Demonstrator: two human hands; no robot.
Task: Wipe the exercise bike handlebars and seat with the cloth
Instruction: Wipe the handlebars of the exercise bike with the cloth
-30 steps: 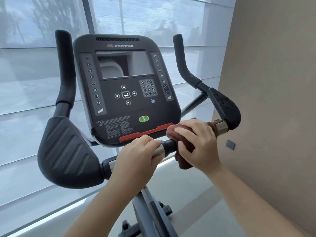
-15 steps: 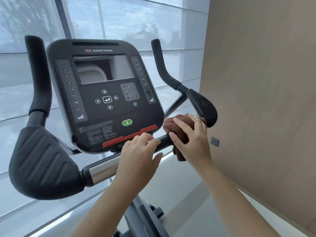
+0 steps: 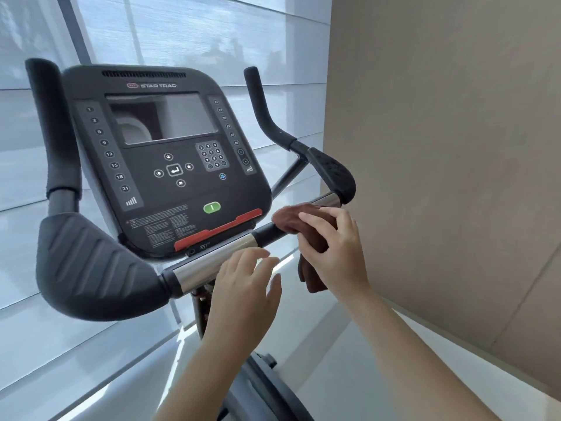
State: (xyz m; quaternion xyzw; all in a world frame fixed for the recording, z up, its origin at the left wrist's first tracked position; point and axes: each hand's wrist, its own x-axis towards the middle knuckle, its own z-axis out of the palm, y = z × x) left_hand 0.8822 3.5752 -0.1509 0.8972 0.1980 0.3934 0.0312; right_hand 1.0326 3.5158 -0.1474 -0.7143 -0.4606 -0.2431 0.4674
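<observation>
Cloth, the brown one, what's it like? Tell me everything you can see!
The brown cloth looks soft and fuzzy, like a small towel. It is bunched up and draped over the black part of the handlebar. One crumpled end hangs down under the bar. The right hand holds it, fingers over the top and thumb beneath.

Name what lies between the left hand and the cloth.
Only bare black handlebar separates left hand from cloth, per the head view.
</observation>
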